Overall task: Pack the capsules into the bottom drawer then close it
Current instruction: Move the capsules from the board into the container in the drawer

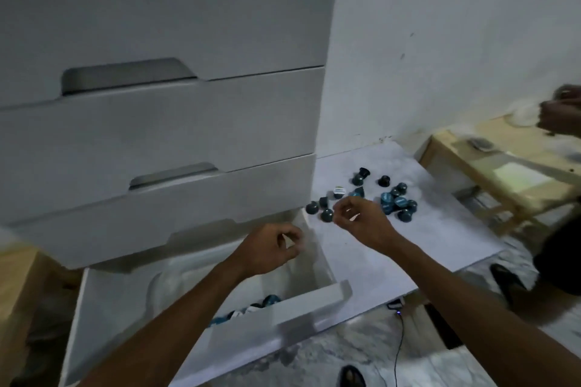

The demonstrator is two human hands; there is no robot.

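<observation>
Left hand hangs over the open bottom drawer, fingers curled loosely inward; whether it pinches a capsule I cannot tell, the fingertips are blurred. Right hand reaches out over the white board on the floor beside the cabinet, thumb and fingers half curled with a gap between them, nothing visibly held, just above the nearest capsules.

Capsules: a loose scatter of dark teal ones on the board, some upright, some tipped, a tight cluster to the right of the hand, a few stragglers near the cabinet corner. A handful already lie in the drawer, toward its front wall.

Judgement: mid-task, picking phase. Most capsules remain outside. To do it well, take the closest stragglers first, several per grab if the hand allows, and drop them low into the drawer so none bounce out. Alternate the hands so one loads while the other gathers. Sweep the tight cluster last. Check nothing sits on the drawer's rim before pushing it shut.

Beyond: wooden stool at right, another person's hand above it.
</observation>
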